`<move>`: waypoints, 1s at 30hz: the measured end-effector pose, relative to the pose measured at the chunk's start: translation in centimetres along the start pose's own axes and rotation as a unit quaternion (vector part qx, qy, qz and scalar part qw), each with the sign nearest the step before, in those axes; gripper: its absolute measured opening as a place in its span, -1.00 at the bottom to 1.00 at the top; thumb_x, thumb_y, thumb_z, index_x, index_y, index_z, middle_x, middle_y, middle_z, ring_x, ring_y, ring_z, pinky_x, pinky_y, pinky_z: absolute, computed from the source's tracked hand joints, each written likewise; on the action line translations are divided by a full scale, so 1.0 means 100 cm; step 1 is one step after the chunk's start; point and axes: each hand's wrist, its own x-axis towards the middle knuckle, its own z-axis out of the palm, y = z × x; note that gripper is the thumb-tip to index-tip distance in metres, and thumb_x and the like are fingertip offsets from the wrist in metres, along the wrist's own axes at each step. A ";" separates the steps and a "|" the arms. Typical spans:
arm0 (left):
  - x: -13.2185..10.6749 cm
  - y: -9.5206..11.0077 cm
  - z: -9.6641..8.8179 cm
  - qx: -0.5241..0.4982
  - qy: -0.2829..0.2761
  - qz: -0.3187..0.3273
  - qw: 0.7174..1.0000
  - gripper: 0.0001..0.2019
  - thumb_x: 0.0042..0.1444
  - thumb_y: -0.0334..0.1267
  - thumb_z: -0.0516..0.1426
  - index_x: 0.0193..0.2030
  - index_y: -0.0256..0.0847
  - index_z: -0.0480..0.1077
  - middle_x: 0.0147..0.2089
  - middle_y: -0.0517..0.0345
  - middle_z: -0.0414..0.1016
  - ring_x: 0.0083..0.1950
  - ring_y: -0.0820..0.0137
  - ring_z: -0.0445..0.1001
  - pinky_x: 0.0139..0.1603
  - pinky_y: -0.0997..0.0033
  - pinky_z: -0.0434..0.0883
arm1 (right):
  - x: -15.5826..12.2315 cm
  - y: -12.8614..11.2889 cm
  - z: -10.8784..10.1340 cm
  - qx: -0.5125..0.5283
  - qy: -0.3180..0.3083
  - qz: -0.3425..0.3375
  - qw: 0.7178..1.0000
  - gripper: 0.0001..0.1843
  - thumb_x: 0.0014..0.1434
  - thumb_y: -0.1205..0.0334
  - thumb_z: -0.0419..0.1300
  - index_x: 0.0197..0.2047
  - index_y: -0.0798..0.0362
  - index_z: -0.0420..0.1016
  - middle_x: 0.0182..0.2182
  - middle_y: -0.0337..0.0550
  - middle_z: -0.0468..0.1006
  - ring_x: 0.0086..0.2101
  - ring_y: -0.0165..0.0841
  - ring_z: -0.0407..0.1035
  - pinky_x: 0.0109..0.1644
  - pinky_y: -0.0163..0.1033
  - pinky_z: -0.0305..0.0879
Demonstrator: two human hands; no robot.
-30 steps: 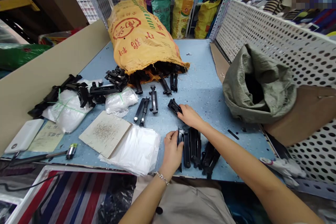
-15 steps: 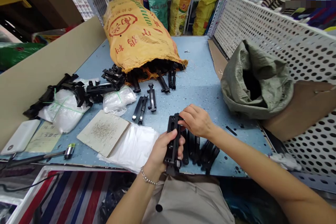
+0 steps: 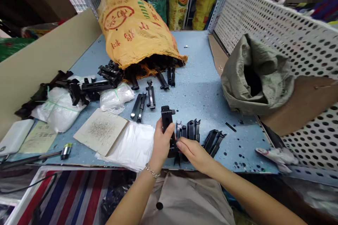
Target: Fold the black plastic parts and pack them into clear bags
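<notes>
A long black slotted part, like a plastic bracket, is held upright near the table's front edge. My left hand is closed around it, with the thumb across its face. Lower down, my right hand pinches at the part's right side; its fingertips are partly hidden, so any small piece between them cannot be made out. Just beyond my right hand lie several similar black parts, and more of them lean together farther right. Two others and a single one rest ahead to the left.
A yellow woven sack spills black parts at the back. Left are bundled plastic bags, a board over white bags, and a tool. A grey-green sack stands right, beside a perforated panel.
My right hand has moved from the top of the black part down to its lower right side. My left hand has shifted slightly and turned the part more upright.
</notes>
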 end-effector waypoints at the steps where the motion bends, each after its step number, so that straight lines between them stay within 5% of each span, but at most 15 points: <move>1: 0.002 -0.005 -0.003 0.041 0.009 0.021 0.999 -0.35 0.05 0.01 0.21 0.23 -0.11 0.11 -0.21 0.16 0.40 -0.46 0.50 0.42 -0.41 0.47 0.40 | -0.007 0.004 -0.005 0.013 -0.006 0.047 0.999 -0.55 0.39 -0.01 -0.23 -0.41 0.01 0.25 -0.51 -0.26 0.38 -0.49 -0.40 0.27 -0.40 -0.32 0.17; 4: 0.008 -0.020 -0.019 0.180 0.031 0.045 0.982 -0.30 0.14 -0.04 0.14 0.33 -0.09 -0.08 -0.11 0.07 0.42 -0.27 0.36 0.51 -0.19 0.29 0.46 | -0.033 0.027 -0.030 -0.084 0.070 0.189 0.976 -0.56 0.35 -0.09 -0.20 -0.33 0.00 0.31 -0.44 -0.20 0.44 -0.45 -0.33 0.33 -0.37 -0.27 0.19; 7: 0.014 -0.034 -0.030 0.297 0.032 0.058 0.952 -0.48 0.25 -0.12 0.00 0.30 -0.22 0.05 0.02 -0.10 0.43 0.04 0.20 0.45 0.11 0.10 0.36 | -0.056 0.061 -0.049 -0.225 0.158 0.320 0.907 -0.56 0.29 -0.13 -0.12 -0.11 0.03 0.34 -0.23 -0.01 0.50 -0.36 -0.19 0.40 -0.37 -0.19 0.22; 10: 0.015 -0.051 -0.021 0.337 0.024 0.098 0.936 -0.52 0.28 -0.20 -0.09 0.30 -0.30 0.10 0.30 -0.20 0.21 0.35 0.18 0.15 0.37 0.08 0.09 | -0.060 0.090 -0.052 -0.203 0.148 0.288 0.924 -0.52 0.31 -0.02 -0.15 0.13 0.09 0.25 -0.04 0.11 0.45 -0.20 -0.15 0.44 -0.27 -0.15 0.31; 13: 0.012 -0.068 -0.004 0.356 0.016 0.120 0.927 -0.48 0.29 -0.23 -0.14 0.35 -0.33 0.02 0.42 -0.20 -0.05 0.45 0.21 -0.08 0.43 0.10 -0.06 | -0.044 0.100 -0.060 -0.232 0.088 0.225 0.942 -0.54 0.33 0.10 -0.16 0.21 0.04 0.23 -0.03 0.08 0.47 -0.12 -0.13 0.41 -0.13 -0.09 0.32; 18: 0.009 -0.086 0.011 0.362 0.005 0.156 0.919 -0.46 0.28 -0.27 -0.15 0.38 -0.32 -0.05 0.45 -0.19 -0.17 0.48 0.20 -0.21 0.44 0.03 -0.14 | 0.033 0.053 -0.074 -0.372 0.049 0.176 0.910 -0.59 0.28 0.07 -0.02 0.05 0.12 0.41 -0.12 0.24 0.50 -0.01 0.11 0.29 -0.02 0.10 0.22; 21: 0.010 -0.089 0.013 0.338 0.006 0.160 0.927 -0.45 0.27 -0.26 -0.12 0.38 -0.33 -0.05 0.45 -0.20 -0.15 0.47 0.21 -0.21 0.45 0.04 -0.14 | 0.114 0.006 -0.049 -0.198 0.036 0.144 0.969 -0.54 0.29 -0.03 -0.02 0.12 0.08 0.32 0.03 0.20 0.44 0.08 0.08 0.26 0.07 0.09 0.18; 25: 0.011 -0.084 0.001 0.254 0.012 0.144 0.956 -0.47 0.26 -0.21 -0.05 0.34 -0.27 0.04 0.41 -0.18 -0.02 0.44 0.21 -0.07 0.43 0.07 -0.06 | 0.206 -0.024 -0.008 -0.042 0.021 0.194 0.980 -0.51 0.22 -0.05 0.10 0.05 0.16 0.30 -0.05 0.22 0.50 -0.01 0.01 0.37 0.01 0.00 0.25; 27: 0.013 -0.074 -0.013 0.181 0.032 0.123 0.975 -0.48 0.25 -0.15 -0.01 0.32 -0.22 0.09 0.37 -0.15 0.08 0.39 0.21 0.07 0.39 0.09 0.04 | 0.224 -0.021 -0.002 0.006 0.001 0.202 0.979 -0.62 0.25 0.02 0.06 -0.07 0.18 0.34 -0.23 0.16 0.56 -0.19 -0.11 0.46 -0.16 -0.11 0.34; 30: 0.020 -0.050 -0.032 0.009 0.094 0.075 0.993 -0.48 0.20 -0.02 0.08 0.26 -0.14 0.18 0.31 -0.08 0.21 0.32 0.25 0.21 0.34 0.18 0.14 | 0.205 -0.006 -0.002 0.105 -0.043 0.193 0.974 -0.63 0.32 0.04 -0.13 -0.22 0.13 0.34 -0.44 -0.02 0.54 -0.48 -0.33 0.42 -0.42 -0.28 0.32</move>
